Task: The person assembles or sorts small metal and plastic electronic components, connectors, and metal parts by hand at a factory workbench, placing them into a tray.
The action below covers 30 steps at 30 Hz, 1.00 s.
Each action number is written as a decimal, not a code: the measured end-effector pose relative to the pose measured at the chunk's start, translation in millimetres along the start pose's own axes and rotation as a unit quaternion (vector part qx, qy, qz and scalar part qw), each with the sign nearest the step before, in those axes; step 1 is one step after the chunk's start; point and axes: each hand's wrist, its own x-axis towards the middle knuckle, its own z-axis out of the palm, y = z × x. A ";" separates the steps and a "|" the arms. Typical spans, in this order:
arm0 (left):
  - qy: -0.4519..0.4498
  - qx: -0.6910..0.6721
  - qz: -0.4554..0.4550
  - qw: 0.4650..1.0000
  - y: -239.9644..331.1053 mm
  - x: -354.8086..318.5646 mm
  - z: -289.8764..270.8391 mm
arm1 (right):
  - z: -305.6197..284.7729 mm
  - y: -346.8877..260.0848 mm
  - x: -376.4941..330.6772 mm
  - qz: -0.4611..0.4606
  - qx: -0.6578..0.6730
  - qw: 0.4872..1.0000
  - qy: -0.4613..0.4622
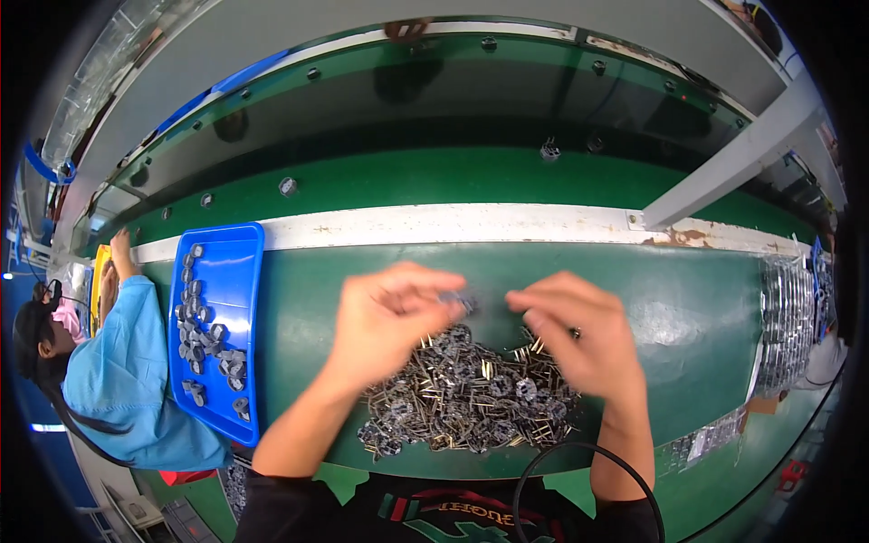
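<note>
A heap of small dark plastic parts with brass-coloured metal pins lies on the green table in front of me. Above its far edge, my left hand pinches a small dark grey plastic part between thumb and fingers; the part is blurred. My right hand hovers over the heap's right side, apart from the left. Its fingers are bent together toward the thumb, and whatever they hold is too small or hidden to name.
A blue tray with several grey plastic parts stands at left. Beyond a white rail runs a green conveyor belt carrying scattered parts. A co-worker in blue sits far left. Stacked clear trays stand right; a black cable loops near my right forearm.
</note>
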 end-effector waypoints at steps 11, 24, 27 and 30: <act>0.232 0.350 0.131 0.898 -41.3 188.9 -90.0 | -15.9 9.6 -12.5 0.018 -0.255 0.955 -0.152; 0.227 0.675 0.019 0.702 -10.8 142.5 -128.7 | -16.3 2.4 -10.4 0.164 0.062 0.983 -0.060; 0.199 0.655 0.026 0.729 -17.3 120.7 -151.8 | -8.8 -7.2 -6.5 0.235 0.264 0.930 -0.100; 0.199 0.497 0.167 0.828 -13.0 103.0 -108.7 | -3.2 -1.2 -12.1 0.208 0.368 0.901 -0.098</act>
